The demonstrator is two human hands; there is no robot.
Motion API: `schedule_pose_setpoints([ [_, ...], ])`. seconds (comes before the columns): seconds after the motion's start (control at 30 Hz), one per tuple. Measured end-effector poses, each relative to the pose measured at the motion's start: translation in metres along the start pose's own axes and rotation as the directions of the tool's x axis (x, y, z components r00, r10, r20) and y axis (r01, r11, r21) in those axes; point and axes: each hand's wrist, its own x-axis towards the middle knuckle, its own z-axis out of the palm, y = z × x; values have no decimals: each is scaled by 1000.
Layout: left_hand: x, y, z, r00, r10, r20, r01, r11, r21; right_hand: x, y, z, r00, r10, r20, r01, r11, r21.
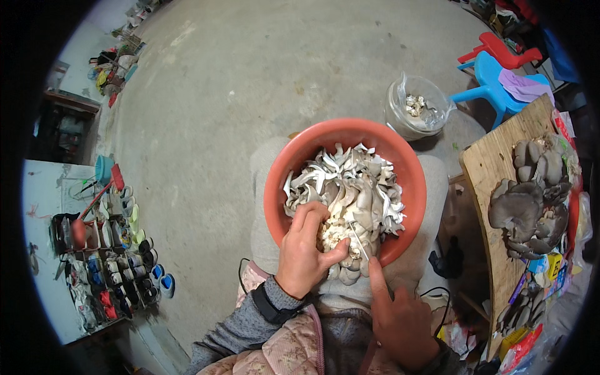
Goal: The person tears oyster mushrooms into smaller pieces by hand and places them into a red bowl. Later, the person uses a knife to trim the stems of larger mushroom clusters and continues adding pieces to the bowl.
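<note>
An orange-red plastic basin [276,187] rests on my lap, holding many torn pieces of grey-white oyster mushroom [328,168]. Over its near rim lies a large cluster of oyster mushrooms [358,206], its pale stem base towards me. My left hand [307,246] grips this cluster, thumb and fingers spread around the base. In my right hand [398,314] is a small knife, its handle hidden by the fingers. The index finger extends along the narrow knife blade [359,240], which lies against the stems beside my left thumb.
Beyond the basin on the right stands a plastic-lined bucket [398,112] with mushroom scraps. A wooden board [483,187] at the right bears more oyster mushroom clusters [518,211]. Behind it are a blue plastic chair [490,70] and a red one [501,49]. A shoe rack [110,276] stands at the left.
</note>
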Motion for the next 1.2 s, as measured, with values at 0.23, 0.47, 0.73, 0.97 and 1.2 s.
schedule_pose_setpoints([
  [0.23, -2, -1, 3, 1000, -12, 14, 12, 1000, 8, 20, -2, 10, 995, 38, -93, -34, 999, 39],
  [0.47, -5, -1, 0, 1000, -3, 12, 3, 1000, -14, 17, 7, 8, 991, 5, -135, 5, 997, 79],
  [0.73, -2, 13, -19, 999, 14, -37, -13, 1000, 11, 20, 17, -14, 985, -78, -151, 99, 986, 135],
  [0.97, -10, 31, -48, 984, -118, -134, 124, 992, 31, 26, 16, -33, 977, -210, 34, 198, 956, 219],
  [1.2, -8, 5, -38, 984, -165, -68, 171, 980, 103, 43, 41, -32, 987, -130, -94, 152, 946, 286],
])
